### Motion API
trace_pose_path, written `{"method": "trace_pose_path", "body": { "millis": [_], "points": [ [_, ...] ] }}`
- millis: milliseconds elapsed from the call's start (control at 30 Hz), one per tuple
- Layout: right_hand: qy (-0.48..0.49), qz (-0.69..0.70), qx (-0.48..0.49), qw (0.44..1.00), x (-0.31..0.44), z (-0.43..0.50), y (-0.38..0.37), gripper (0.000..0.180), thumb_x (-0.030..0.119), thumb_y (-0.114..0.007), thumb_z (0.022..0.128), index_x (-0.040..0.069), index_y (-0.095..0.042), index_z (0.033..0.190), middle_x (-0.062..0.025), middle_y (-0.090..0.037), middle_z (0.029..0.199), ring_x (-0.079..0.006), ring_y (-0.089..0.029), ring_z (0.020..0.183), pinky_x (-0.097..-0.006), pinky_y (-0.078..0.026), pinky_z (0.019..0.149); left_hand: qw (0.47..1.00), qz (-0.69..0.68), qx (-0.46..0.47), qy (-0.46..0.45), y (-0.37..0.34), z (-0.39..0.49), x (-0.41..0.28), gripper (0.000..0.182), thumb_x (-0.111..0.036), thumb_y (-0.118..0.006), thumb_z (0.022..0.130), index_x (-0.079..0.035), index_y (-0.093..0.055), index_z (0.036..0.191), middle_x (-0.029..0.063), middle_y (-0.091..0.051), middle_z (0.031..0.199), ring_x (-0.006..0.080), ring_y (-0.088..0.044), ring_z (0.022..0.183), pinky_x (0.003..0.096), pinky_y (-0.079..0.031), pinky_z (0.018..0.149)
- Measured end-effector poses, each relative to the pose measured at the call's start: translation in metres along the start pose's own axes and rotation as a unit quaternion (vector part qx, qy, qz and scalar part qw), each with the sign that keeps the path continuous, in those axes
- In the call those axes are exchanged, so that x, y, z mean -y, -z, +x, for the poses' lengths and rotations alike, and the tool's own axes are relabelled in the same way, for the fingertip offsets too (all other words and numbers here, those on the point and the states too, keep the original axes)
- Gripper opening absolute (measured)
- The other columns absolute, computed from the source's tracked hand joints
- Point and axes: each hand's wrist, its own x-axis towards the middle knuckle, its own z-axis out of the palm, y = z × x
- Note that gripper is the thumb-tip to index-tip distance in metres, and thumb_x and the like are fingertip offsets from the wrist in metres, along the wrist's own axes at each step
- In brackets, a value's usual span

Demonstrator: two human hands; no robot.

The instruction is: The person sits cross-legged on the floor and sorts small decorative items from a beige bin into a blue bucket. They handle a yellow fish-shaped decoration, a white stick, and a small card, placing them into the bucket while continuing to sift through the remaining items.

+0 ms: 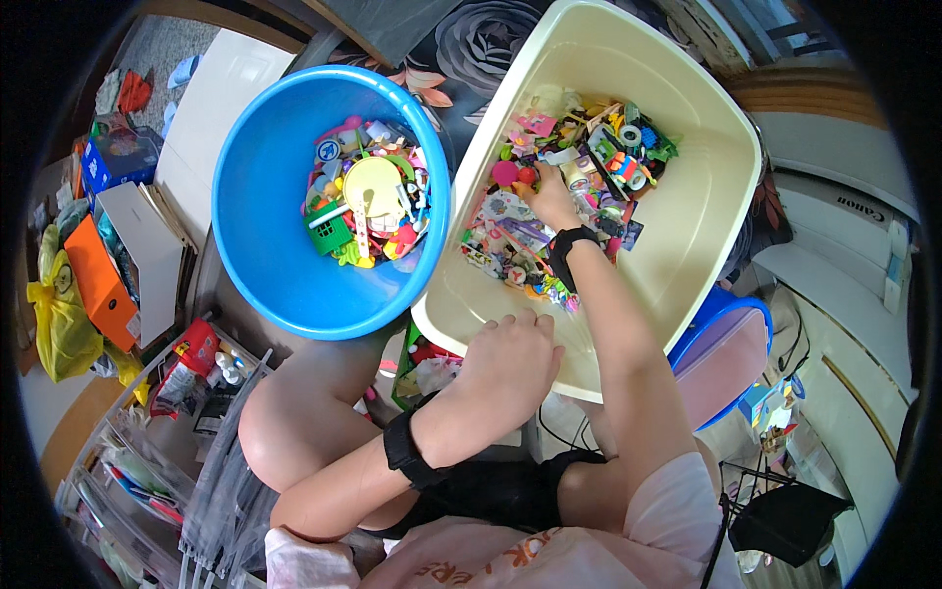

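A cream plastic tub (717, 184) stands before me with a heap of small toys and trinkets (508, 221) on its floor. My right hand (552, 199) reaches down into this heap, its fingertips beside a small red ball (527, 175) and a pink disc (505, 174). Whether those fingers grip anything is hidden. Over the tub's near rim is my left hand (511, 361), back upward and fingers curled; its palm side cannot be seen. To the left, a round blue basin (257, 199) holds more small toys, among them a pale yellow round lid (372, 184) and a green lattice piece (330, 234).
A black tray of trinkets (614, 166) lies on the heap's right side. Beyond the tub's right wall is a blue-rimmed container (725, 361). A clear plastic drawer unit (132, 471) stands at lower left, a white Canon printer (831, 213) at right. Cables (570, 434) run below the tub.
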Motion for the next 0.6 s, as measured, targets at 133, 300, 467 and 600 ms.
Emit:
{"method": "trace_pose_path", "body": {
  "millis": [133,300,467,600],
  "points": [
    [0.08,-0.051,-0.008,0.995,-0.012,0.0,-0.017,0.05,0.017,-0.064,0.082,-0.002,-0.05,0.125,-0.02,-0.049,0.125,-0.04,-0.055,0.107,-0.0431,-0.048,0.09,1.0,-0.01,-0.022,0.006,0.001,0.002,0.004,0.03,-0.021,-0.057,0.091,0.003,-0.057,0.107,0.0193,-0.06,0.095,0.0351,-0.063,0.086,0.0426,-0.05,0.078],
    [0.073,-0.167,0.144,0.973,-0.015,-0.04,-0.043,0.029,0.021,-0.06,0.079,0.001,-0.063,0.099,-0.0193,-0.059,0.102,-0.0397,-0.058,0.096,-0.0467,-0.048,0.088,1.0,-0.004,-0.012,-0.004,-0.002,0.006,0.002,0.03,-0.021,-0.057,0.09,0.003,-0.056,0.109,0.0194,-0.061,0.095,0.0359,-0.062,0.086,0.0431,-0.05,0.077],
    [0.044,-0.165,0.204,0.964,0.001,-0.091,-0.066,0.021,0.018,-0.058,0.078,0.006,-0.068,0.093,-0.0155,-0.066,0.097,-0.0354,-0.062,0.098,-0.0463,-0.053,0.08,1.0,-0.005,-0.015,-0.006,-0.006,0.009,-0.004,0.031,-0.023,-0.057,0.09,0.003,-0.056,0.107,0.0196,-0.062,0.091,0.0361,-0.063,0.084,0.0429,-0.05,0.075],
    [-0.025,-0.037,0.068,0.997,0.002,-0.077,-0.051,0.02,0.017,-0.061,0.078,0.002,-0.065,0.09,-0.0222,-0.066,0.084,-0.0406,-0.065,0.083,-0.05,-0.052,0.075,1.0,0.01,-0.021,-0.01,-0.011,0.012,-0.004,0.031,-0.024,-0.057,0.09,0.003,-0.056,0.106,0.02,-0.062,0.09,0.0359,-0.063,0.083,0.0431,-0.05,0.074]
  ]
}}
